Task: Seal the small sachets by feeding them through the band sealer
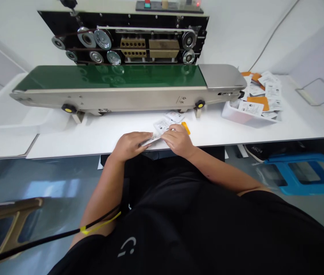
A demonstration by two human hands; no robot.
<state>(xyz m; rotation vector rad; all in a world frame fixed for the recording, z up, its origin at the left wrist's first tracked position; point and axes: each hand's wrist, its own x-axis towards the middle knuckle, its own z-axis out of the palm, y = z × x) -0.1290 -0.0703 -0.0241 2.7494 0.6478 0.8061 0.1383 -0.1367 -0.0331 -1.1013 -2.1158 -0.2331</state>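
Observation:
Near the table's front edge, both my hands hold one small white printed packet (151, 141). My left hand (132, 146) grips its left side between thumb and fingers. My right hand (178, 140) pinches its right end, with the fingertips bent over it. Just behind my right hand lies another white printed packet (162, 125) on the table, and a further one (175, 116) sits partly under the conveyor's front. An orange packet (186, 128) pokes out beside my right fingers. Part of what my right hand holds is hidden by the fingers.
A belt sealing machine with a green conveyor (116, 78) stands across the back of the white table (93, 133). To the right, a white bin (248, 117) is heaped with white and orange packets. A blue stool (308, 175) stands at right, a brown one (13, 225) at left.

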